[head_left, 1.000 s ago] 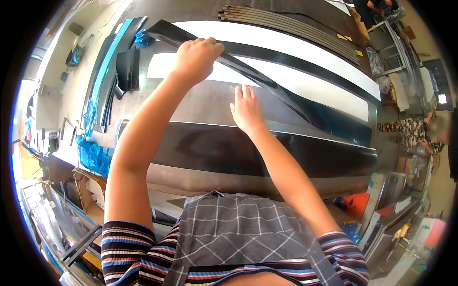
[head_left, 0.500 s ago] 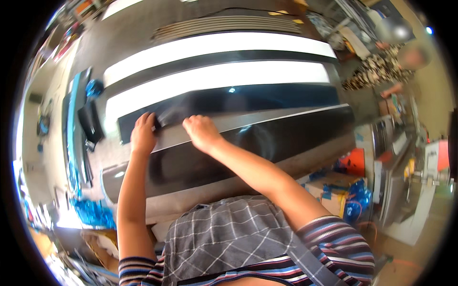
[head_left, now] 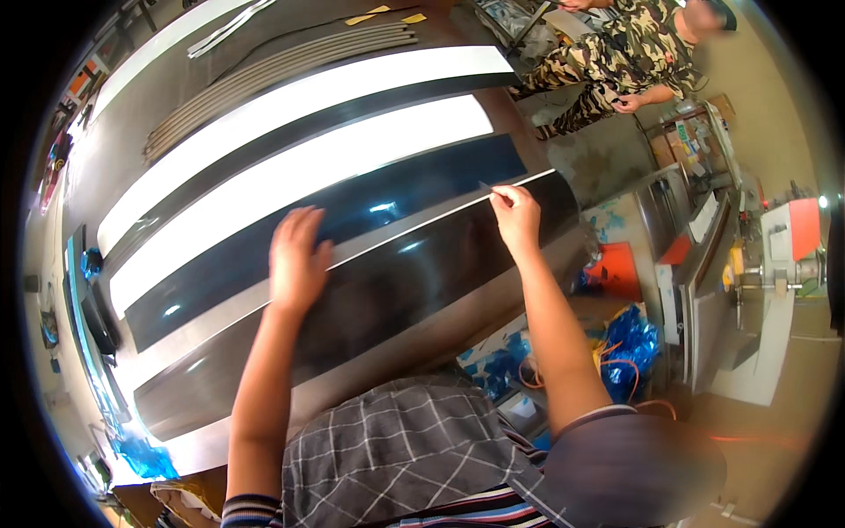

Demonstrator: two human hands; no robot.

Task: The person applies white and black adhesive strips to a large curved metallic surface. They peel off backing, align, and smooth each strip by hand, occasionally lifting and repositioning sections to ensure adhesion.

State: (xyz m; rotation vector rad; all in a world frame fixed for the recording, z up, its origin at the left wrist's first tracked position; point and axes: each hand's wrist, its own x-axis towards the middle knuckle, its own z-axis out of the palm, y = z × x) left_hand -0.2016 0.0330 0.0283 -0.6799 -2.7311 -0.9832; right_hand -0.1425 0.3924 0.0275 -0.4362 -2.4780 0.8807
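My left hand (head_left: 297, 258) hovers over the near edge of a glossy dark blue panel (head_left: 422, 195), fingers stretched and holding nothing that shows. My right hand (head_left: 516, 218) is closed in a pinch at the right end of the gap between panels. A small thin pointed tip sticks out past its fingertips; its kind is too small to tell. Below both hands lies a long glossy black panel (head_left: 387, 286) with a thin white line along its far edge. It stretches across the near side of the grey table (head_left: 352, 365).
Farther off lie two long white panels (head_left: 304, 178) with dark borders and a bundle of grey strips (head_left: 273, 81). A person in camouflage clothes (head_left: 607, 66) stands beyond the right end. Blue plastic film (head_left: 632, 339) and a red-orange sheet (head_left: 613, 273) sit at the right.
The view has swung to the right. My right hand has moved far right along the panel's edge. My left hand has opened; the small dark thing by its fingers no longer shows.
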